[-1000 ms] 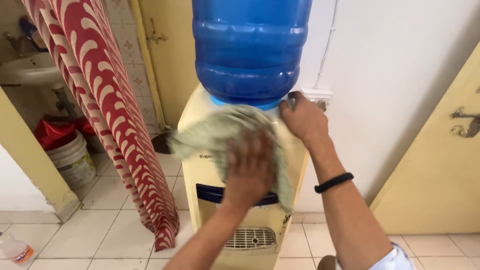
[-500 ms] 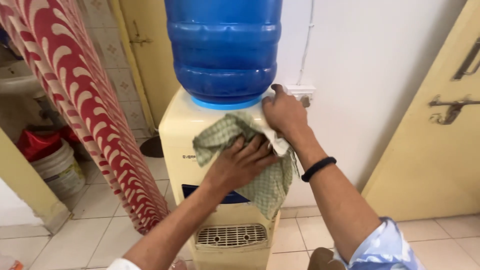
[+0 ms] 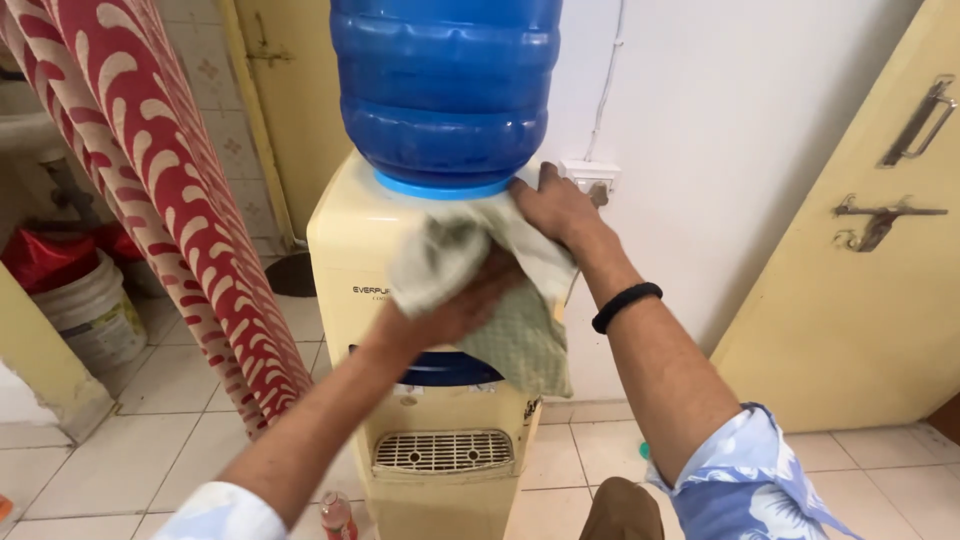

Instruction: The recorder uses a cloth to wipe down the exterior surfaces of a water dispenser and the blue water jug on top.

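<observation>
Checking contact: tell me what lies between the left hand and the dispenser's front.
In the head view, the green checked cloth lies between the left hand and the cream water dispenser.

I'm seeing my left hand (image 3: 455,305) pressing a soft, matt woven cloth (image 3: 500,290) — pale green, finely checked, rumpled — against the water dispenser (image 3: 350,250), whose cream plastic casing is looking smooth and faintly glossy. The blue bottle (image 3: 447,90) on top is showing as translucent, shiny plastic — ribbed. The curtain (image 3: 170,190) is hanging as matt printed fabric, and the floor (image 3: 120,460) is gleaming as glazed tile.
</observation>
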